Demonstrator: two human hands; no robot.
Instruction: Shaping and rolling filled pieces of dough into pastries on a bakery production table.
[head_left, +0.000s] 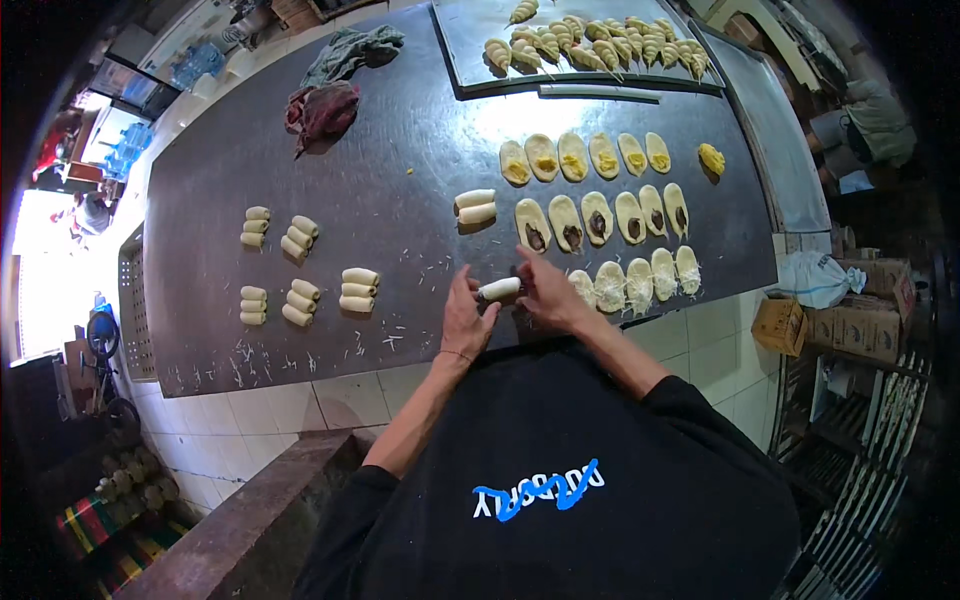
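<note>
Near the table's front edge, a small pale dough roll (500, 288) lies between my hands. My left hand (465, 318) closes on its left end, thumb on the near side. The fingers of my right hand (548, 292) close on its right end. Just right of that hand is a row of flat dough ovals with white shreds (639, 285), partly covered by my wrist. Beyond them runs a row of dough ovals with brown filling (597, 218), then a row of dough ovals with yellow filling (572, 157). Two rolled dough pieces (475, 206) lie side by side ahead of my left hand.
Groups of dough rolls (358, 290) sit on the dark table's left half, with scattered white shreds. A lump of yellow filling (711, 159) lies at the right. At the far side are a tray of twisted dough pieces (600, 45), a light bar (600, 94) and crumpled cloths (322, 112).
</note>
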